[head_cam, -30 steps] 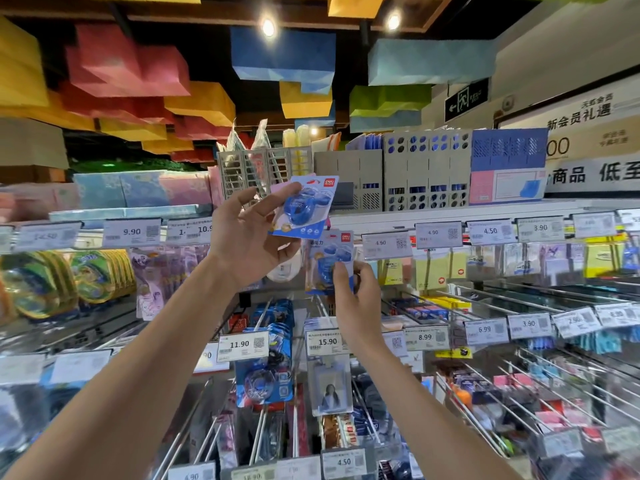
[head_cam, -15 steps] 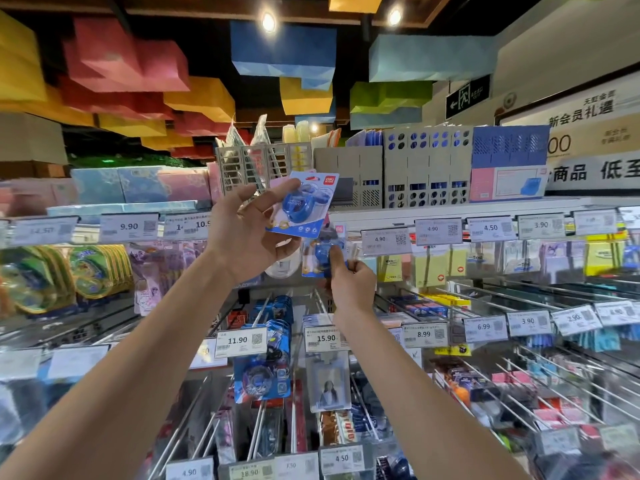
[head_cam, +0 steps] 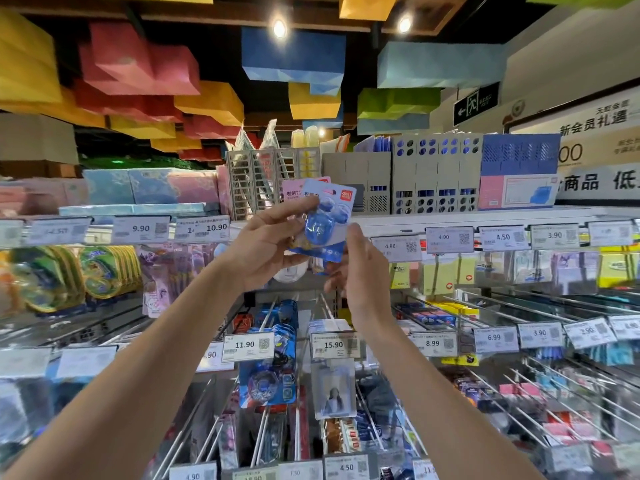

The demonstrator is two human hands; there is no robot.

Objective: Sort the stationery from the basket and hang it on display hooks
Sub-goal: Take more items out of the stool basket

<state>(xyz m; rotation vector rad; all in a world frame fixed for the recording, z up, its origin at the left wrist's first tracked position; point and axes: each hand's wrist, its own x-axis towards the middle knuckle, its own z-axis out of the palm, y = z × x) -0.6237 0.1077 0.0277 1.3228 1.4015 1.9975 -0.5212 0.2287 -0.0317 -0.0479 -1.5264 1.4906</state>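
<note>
Forearms reach up from below. Left hand (head_cam: 266,249) grips fanned blue blister packs (head_cam: 323,220) with a pink pack (head_cam: 292,194) behind. Right hand (head_cam: 362,271) pinches the front blue pack's lower right edge. Beyond, display hooks (head_cam: 540,303) carry hanging stationery beneath a shelf of grey file organizers (head_cam: 433,181).

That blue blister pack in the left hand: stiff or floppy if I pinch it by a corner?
The blue blister pack is probably fairly stiff: its flat card shows no bend in the left hand. Likely light, since fingertips carry it with a pink card behind. The glossy bubble may be slippery.
</note>
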